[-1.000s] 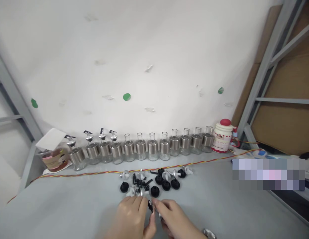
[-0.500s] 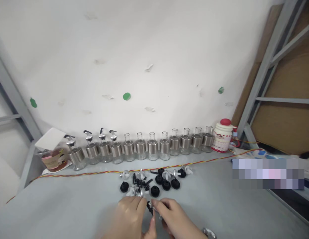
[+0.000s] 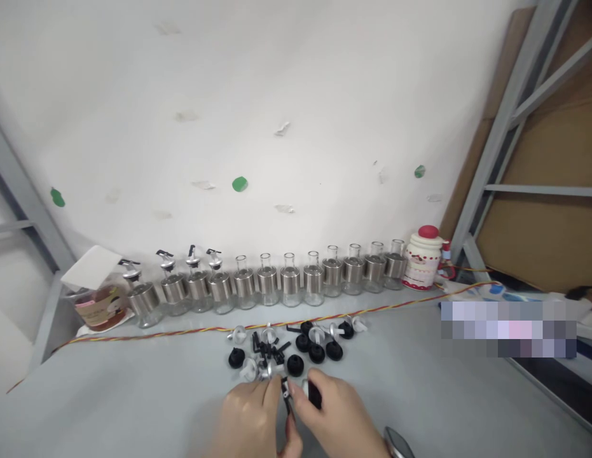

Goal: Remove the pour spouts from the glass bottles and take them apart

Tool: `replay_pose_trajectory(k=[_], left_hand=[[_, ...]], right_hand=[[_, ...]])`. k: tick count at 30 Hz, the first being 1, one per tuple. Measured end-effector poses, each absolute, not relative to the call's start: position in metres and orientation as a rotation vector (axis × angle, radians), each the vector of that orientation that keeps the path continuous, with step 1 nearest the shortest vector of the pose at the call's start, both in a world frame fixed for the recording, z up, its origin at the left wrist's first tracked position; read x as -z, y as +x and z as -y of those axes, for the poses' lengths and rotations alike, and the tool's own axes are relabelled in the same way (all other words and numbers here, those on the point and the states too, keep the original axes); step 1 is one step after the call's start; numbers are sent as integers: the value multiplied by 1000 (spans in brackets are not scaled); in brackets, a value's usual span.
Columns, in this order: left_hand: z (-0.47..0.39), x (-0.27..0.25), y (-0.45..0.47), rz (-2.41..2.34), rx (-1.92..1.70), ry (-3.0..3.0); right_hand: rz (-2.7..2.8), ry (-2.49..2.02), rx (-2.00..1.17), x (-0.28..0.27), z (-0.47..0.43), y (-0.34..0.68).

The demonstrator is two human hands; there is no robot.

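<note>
At the near edge of the grey table, my left hand pinches a small black lever between thumb and fingers. Close beside it, my right hand is closed around a bottle pourer whose black stopper shows between the fingers. The right thumb is at the upper end of the lever, and the two parts appear to touch there; whether they are joined is hidden. Just beyond my hands lie loose black stoppers, white-and-silver spout pieces and a heap of black levers.
Glass bottles with steel bands line the wall; several at the left carry pourers. A white jar with a red lid ends the row. A lidded tub stands far left. A twisted red-yellow wire crosses the table.
My right hand has turned the piece it holds, so its black stopper now shows. The left hand stays in place on the lever. The view has shifted slightly.
</note>
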State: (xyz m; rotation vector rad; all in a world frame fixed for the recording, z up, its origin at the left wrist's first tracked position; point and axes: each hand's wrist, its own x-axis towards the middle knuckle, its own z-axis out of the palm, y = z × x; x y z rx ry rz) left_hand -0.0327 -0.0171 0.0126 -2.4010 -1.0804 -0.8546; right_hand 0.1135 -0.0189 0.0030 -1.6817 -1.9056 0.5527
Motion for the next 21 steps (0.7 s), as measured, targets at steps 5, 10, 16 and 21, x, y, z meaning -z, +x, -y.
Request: replay_pose_trajectory(k=[5, 10, 16, 21], left_hand=[[17, -6, -31, 1162, 888, -2401], [16, 0, -32, 1210, 912, -2433], [17, -8, -31, 1238, 843, -2487], [20, -8, -31, 1309, 796, -2512]], right_hand=[[2002, -1679, -408, -5, 19, 114], [2036, -1693, -328, -5, 19, 115], [2070, -1682, -296, -5, 17, 116], [2076, -1694, -323, -8, 17, 116]])
